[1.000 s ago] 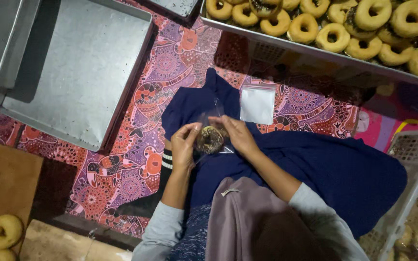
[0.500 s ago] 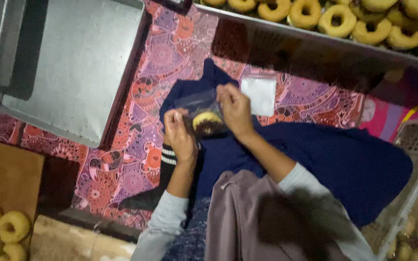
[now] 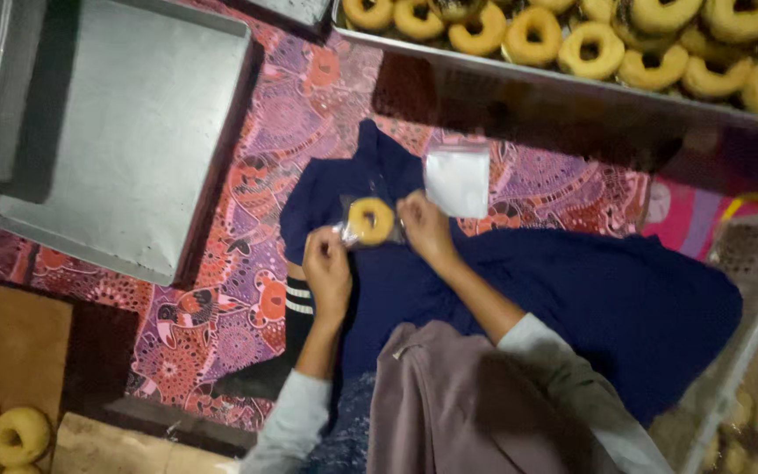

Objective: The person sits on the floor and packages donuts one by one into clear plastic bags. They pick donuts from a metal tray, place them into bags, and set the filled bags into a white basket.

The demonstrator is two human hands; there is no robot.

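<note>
A golden doughnut inside a clear plastic bag [image 3: 370, 221] is held over my dark blue lap. My left hand [image 3: 327, 267] pinches the bag's near end. My right hand [image 3: 425, 228] grips its other end, beside the doughnut. A small stack of empty clear plastic bags [image 3: 457, 180] lies on the patterned mat just beyond my right hand.
A long metal tray [image 3: 519, 75] with several doughnuts [image 3: 591, 50] runs along the top. An empty metal tray [image 3: 120, 132] lies upside-down at the left. More doughnuts [image 3: 17, 434] sit at the bottom left. A white plastic basket [image 3: 747, 290] stands at the right. The mat [image 3: 221, 298] is pink-patterned.
The view has shifted a little. Both hands turned the bag, so the doughnut now faces up and shows its golden ring; the hands stay over my lap.
</note>
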